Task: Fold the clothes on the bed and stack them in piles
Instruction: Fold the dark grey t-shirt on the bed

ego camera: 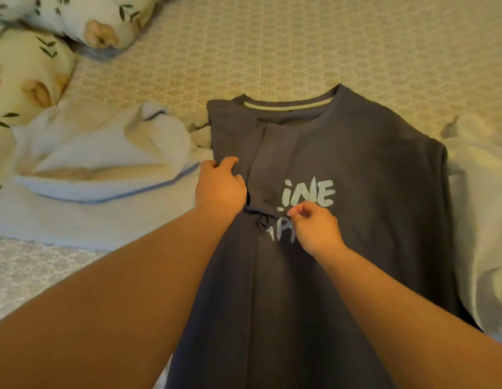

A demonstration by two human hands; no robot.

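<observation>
A dark grey T-shirt (356, 169) with pale printed letters lies face up in the middle of the bed, its collar pointing away from me. Its left side is folded in over the chest. My left hand (220, 186) rests on that folded flap with the fingers curled into the cloth. My right hand (314, 226) sits on the print, fingertips pinched on a small bunch of the same fabric. Both forearms cover the shirt's lower part.
A pale blue and cream garment (103, 169) lies crumpled to the left of the shirt. White cloth (482, 209) lies along the right side. Floral pillows (47, 37) sit at the far left corner. The patterned bedspread (300, 46) stretches beyond the collar.
</observation>
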